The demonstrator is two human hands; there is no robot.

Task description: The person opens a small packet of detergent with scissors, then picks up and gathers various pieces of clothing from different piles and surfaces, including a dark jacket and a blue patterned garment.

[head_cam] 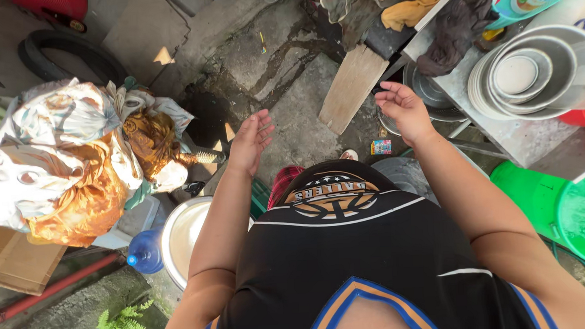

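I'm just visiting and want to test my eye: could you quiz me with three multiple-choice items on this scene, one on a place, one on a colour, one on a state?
1. Where is the stack of metal bowls?
A. on the ground
B. on the table at the right
C. on the cloth bundle

2. What colour is the basin at lower right?
A. green
B. blue
C. white

3. How are the hands?
A. both gripping a bowl
B. open and empty
C. one holding a bottle

B: the bowls rest on the tabletop. A: the basin is bright green. B: left hand and right hand hold nothing.
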